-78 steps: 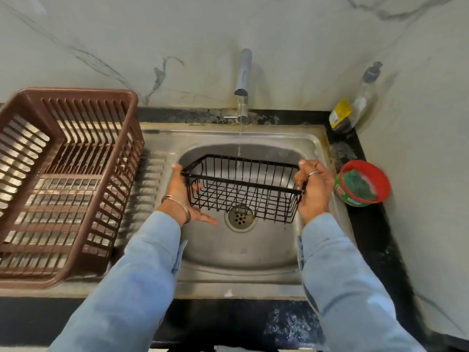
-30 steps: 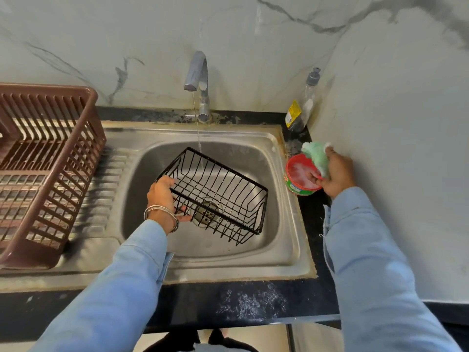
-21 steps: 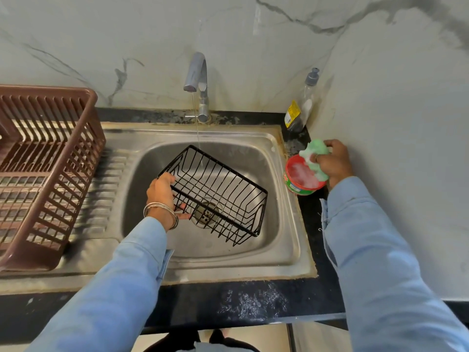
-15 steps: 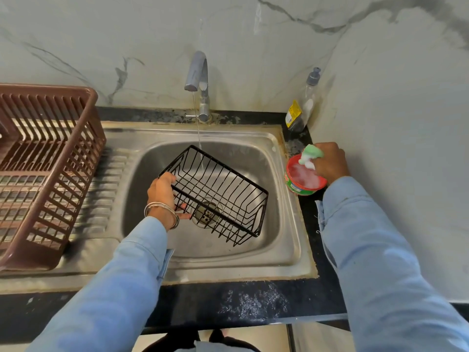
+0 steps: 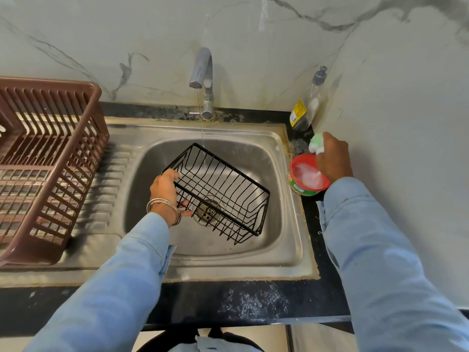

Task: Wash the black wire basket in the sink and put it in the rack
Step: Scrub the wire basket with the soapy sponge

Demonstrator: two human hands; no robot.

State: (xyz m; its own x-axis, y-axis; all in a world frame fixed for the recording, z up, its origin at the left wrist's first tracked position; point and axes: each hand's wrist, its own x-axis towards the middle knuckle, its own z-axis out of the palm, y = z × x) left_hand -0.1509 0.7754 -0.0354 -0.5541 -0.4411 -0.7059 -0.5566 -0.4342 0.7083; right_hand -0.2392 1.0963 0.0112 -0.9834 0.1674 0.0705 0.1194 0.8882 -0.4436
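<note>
The black wire basket [image 5: 218, 193] sits tilted in the sink [image 5: 286, 219], over the drain, under a thin stream from the tap [image 5: 203, 80]. The left hand [image 5: 165, 190] grips its left end. The right hand [image 5: 332, 158], right of the sink, clutches a green sponge [image 5: 317, 144] above a red soap tub [image 5: 305, 177]. The brown rack [image 5: 50, 161] stands left of the sink.

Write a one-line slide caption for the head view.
Left hand tilts the black wire basket under the running tap while the right hand holds a green scrubber over the soap tub.

No legible text, bottle [image 5: 302, 115] label and tub [image 5: 304, 184] print too blurred
</note>
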